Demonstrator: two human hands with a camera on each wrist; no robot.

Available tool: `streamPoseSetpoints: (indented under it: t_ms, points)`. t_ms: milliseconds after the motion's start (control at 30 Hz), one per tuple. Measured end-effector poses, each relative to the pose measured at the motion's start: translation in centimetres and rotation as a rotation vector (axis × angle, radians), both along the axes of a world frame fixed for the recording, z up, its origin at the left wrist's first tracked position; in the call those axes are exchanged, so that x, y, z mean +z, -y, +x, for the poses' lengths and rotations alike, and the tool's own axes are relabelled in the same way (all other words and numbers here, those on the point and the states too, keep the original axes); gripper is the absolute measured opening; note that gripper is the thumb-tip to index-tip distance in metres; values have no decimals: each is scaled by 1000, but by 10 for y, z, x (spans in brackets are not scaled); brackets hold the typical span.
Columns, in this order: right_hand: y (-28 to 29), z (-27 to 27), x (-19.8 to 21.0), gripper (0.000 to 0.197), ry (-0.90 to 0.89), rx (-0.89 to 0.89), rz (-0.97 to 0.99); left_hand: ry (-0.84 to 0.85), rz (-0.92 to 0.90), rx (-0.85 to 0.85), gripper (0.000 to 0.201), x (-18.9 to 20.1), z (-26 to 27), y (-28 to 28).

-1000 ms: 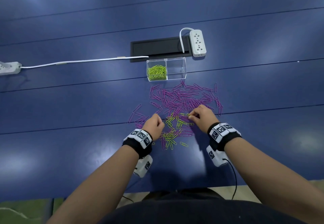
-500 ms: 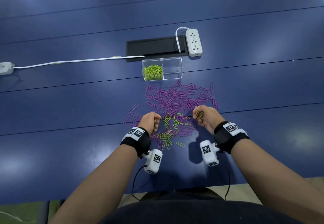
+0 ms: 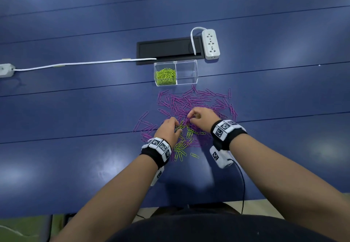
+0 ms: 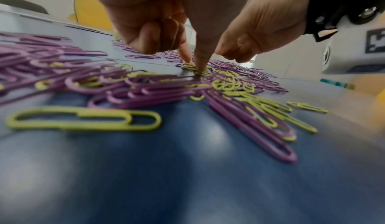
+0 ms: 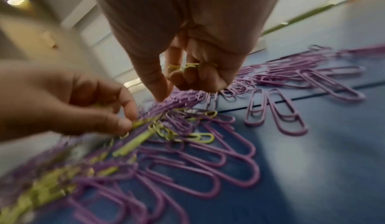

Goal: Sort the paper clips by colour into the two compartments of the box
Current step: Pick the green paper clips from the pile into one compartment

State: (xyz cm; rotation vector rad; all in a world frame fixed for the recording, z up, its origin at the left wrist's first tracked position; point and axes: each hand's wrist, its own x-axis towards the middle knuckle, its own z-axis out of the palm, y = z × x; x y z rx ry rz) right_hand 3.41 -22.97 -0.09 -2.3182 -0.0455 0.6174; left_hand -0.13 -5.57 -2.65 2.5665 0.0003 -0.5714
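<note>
Since half a second ago our two hands are coming back down and closer together over the mixed clips, after being raised in loose fists on either side of them.

From the head view, we are seeing our left hand and right hand low over the near edge of the scattered purple wire paper clips, with the small yellow-green wire paper clips lying mixed among them just in front of our wrists on the dark blue table. The clear plastic two-compartment box is sitting just beyond the pile; its left compartment is holding a heap of yellow-green clips, its right one showing only clear walls. Behind it are lying a black cable hatch and a white power strip.

From the left wrist view, we are pressing two straight fingertips of the left hand onto yellow-green clips, the other fingers curled; this grip is not closing round anything we can make out.

From the right wrist view, our right hand is curling its fingers round a few yellow-green clips, clamped on them, thumb pointing down at the purple clips.
</note>
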Motion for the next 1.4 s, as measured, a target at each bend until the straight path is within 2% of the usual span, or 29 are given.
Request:
streamPoseSetpoints:
  t_ms: [67, 133, 267, 467, 600, 767, 1000, 1133, 1233, 1333, 1400]
  points:
    - [-7, 3, -6, 18, 34, 144, -94, 16, 8, -19, 16, 0, 2, 0]
    - [-9, 6, -12, 18, 44, 176, -146, 21, 12, -26, 13, 1, 3, -1]
    - [-4, 17, -22, 6, 61, 49, -158, 33, 12, -52, 12, 1, 6, -9]
    - [14, 23, -22, 14, 100, -175, -101, 31, -2, 15, 14, 0, 1, -27]
    - [14, 11, -17, 6, 106, -72, -149, 78, -17, -25, 20, 3, -1, -28]
    - [10, -4, -18, 13, 58, 72, -262, 88, 20, -102, 18, -3, 2, -24]
    - [0, -10, -15, 16, 80, 111, -333, 56, 74, -147, 15, -9, 12, -29]
    - [7, -7, -16, 12, 47, 37, -324, 45, 101, -174, 15, -6, 17, -31]
    - [14, -6, -14, 9, 34, -48, -264, 78, -28, -55, 11, 1, 17, -30]
    - [19, -3, -13, 12, 20, -207, -119, 117, -185, 205, 14, 12, 19, -31]
    - [23, 0, -13, 18, 16, -282, -70, 87, -297, 380, 14, 12, 23, -34]
